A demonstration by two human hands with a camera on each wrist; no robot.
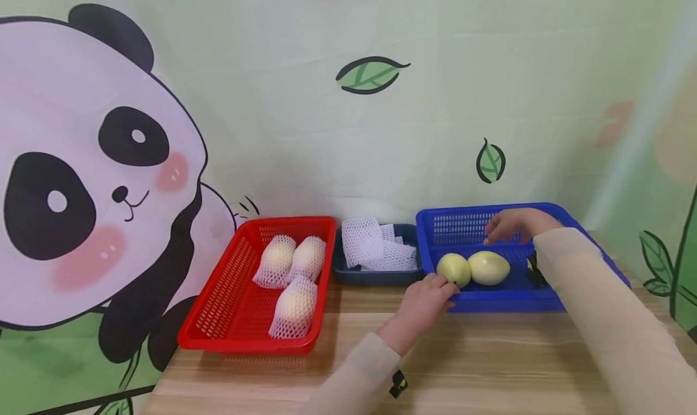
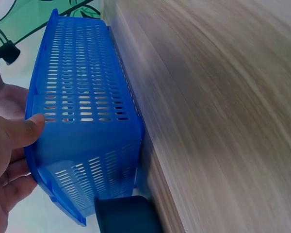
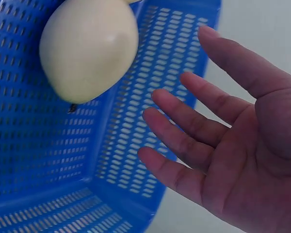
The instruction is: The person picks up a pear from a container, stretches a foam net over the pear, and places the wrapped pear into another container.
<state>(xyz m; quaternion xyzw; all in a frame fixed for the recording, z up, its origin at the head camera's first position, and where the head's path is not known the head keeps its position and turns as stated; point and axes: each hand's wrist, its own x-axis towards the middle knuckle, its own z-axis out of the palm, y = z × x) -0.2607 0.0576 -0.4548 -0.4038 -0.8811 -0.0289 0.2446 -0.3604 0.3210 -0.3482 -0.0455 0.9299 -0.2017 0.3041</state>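
2 pale yellow-green fruits sit side by side in the blue basket, toward its left end, touching each other. The left hand grips the basket's rim near the front left corner; in the left wrist view its thumb lies on the outer wall, while the other fingers are at the rim with their tips out of sight. In the head view those fingertips overlap the lower edge of the leftmost fruit, and whether they touch it is hard to tell. The right hand hovers over the back of the basket, fingers spread and holding nothing. The right sleeve hides much of the basket's right end and part of a black item. In the right wrist view, 1 fruit is cut by the top edge, its dark stem showing, with only a sliver of the other. 3 net-wrapped fruits lie in the red basket. Between the 2 baskets stands a dark tray of white foam nets, overlapping so their count is unclear. The panda on the backdrop is cut off at left.
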